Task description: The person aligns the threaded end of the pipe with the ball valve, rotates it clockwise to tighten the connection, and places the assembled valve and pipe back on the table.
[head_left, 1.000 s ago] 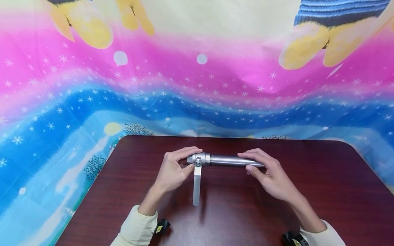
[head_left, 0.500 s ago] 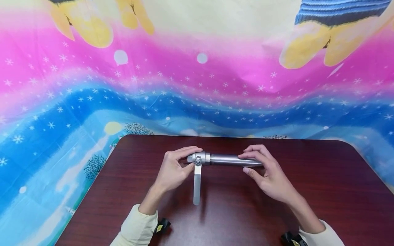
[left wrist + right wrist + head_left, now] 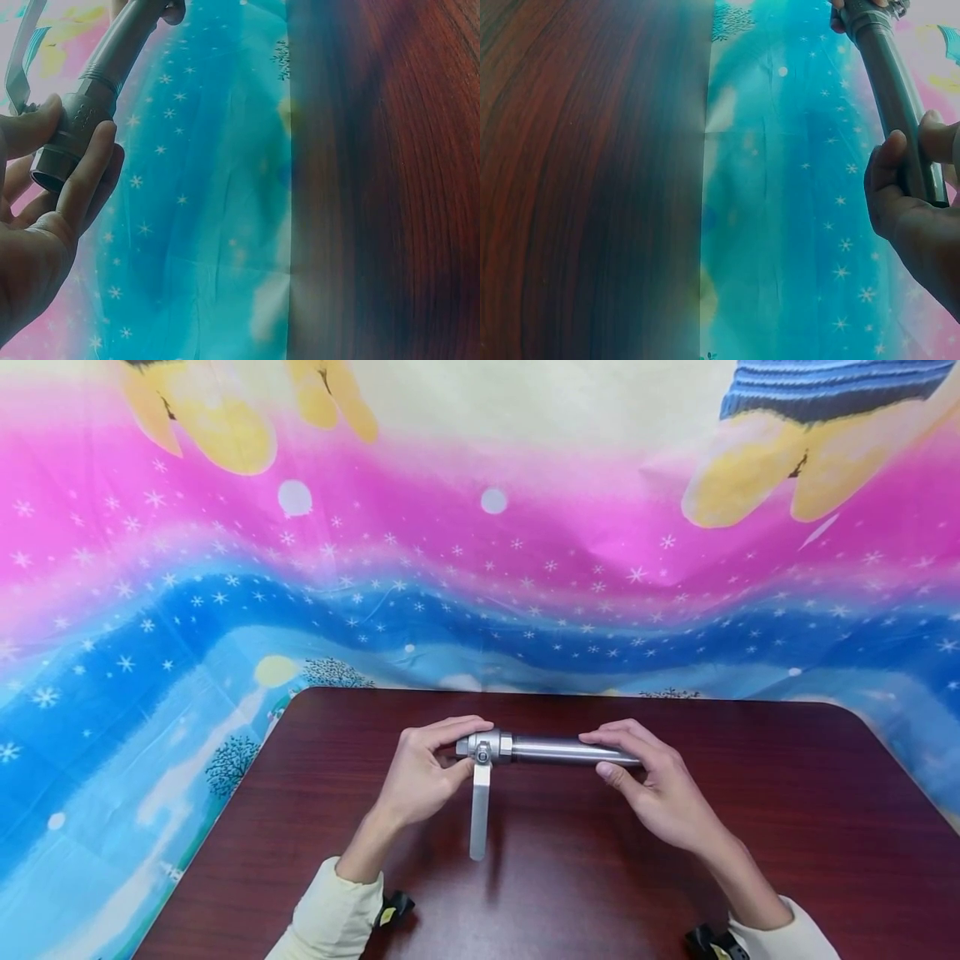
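Note:
A silver ball valve (image 3: 488, 745) with a flat lever handle (image 3: 480, 814) is joined to a shiny metal pipe (image 3: 551, 749). My left hand (image 3: 426, 777) grips the valve body, thumb on the near side and fingers over the far side. In the left wrist view, the valve's open hex end (image 3: 51, 169) faces the palm. At the other end, my right hand (image 3: 663, 785) holds the pipe between thumb and fingers, as the right wrist view of the pipe (image 3: 892, 90) also shows. Valve and pipe lie level above the table, the lever pointing toward me.
Below is a dark reddish-brown wooden table (image 3: 570, 877) with rounded far corners. Behind it hangs a pink and blue cloth (image 3: 480, 577) printed with snowflakes. Black straps with small devices (image 3: 393, 910) sit at both cuffs.
My right hand's fingers and thumb spread apart on the pipe half a second ago and have closed round it again. The left hand and the valve have stayed in place.

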Action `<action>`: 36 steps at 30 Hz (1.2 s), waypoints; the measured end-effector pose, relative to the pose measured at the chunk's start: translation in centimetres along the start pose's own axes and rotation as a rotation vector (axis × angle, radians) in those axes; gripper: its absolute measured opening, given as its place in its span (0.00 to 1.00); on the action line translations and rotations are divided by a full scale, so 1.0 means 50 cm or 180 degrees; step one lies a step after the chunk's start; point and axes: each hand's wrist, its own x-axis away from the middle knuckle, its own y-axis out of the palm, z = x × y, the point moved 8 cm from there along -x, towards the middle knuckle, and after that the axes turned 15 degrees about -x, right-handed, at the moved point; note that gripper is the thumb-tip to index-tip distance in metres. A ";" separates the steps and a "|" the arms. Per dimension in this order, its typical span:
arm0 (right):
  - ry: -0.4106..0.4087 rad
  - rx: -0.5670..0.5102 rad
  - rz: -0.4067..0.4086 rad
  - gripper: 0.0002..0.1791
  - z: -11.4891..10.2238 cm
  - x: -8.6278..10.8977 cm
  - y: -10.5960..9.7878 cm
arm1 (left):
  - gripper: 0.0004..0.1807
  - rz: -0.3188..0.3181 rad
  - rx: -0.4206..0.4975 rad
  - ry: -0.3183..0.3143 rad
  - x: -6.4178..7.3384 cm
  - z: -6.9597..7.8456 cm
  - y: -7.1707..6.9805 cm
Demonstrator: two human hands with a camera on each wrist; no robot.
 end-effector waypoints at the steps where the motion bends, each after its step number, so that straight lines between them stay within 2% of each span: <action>1: -0.0003 -0.0016 -0.0017 0.27 0.000 0.000 0.001 | 0.27 0.0001 0.0003 0.0005 0.000 0.000 0.000; 6: 0.0015 -0.0096 -0.0105 0.26 0.004 0.002 0.004 | 0.28 0.0004 -0.0008 0.0036 0.000 0.003 -0.002; 13: -0.0007 0.0078 -0.0095 0.32 0.000 0.003 0.006 | 0.27 0.0013 -0.0051 -0.0027 0.000 0.001 -0.001; 18: -0.0087 0.0128 -0.0071 0.32 -0.006 0.001 0.007 | 0.27 -0.0002 -0.0033 -0.0085 0.000 -0.006 0.001; 22: -0.0028 0.0160 -0.0050 0.31 0.000 0.001 0.003 | 0.27 -0.0021 -0.0027 -0.0093 -0.001 -0.009 0.003; 28: 0.0096 0.0101 -0.0077 0.30 0.008 0.002 0.002 | 0.27 -0.0014 -0.0042 -0.0068 -0.001 -0.006 0.001; 36: 0.0099 -0.0110 -0.0162 0.29 0.006 0.002 0.003 | 0.27 -0.0001 -0.0059 0.0012 0.000 0.000 -0.001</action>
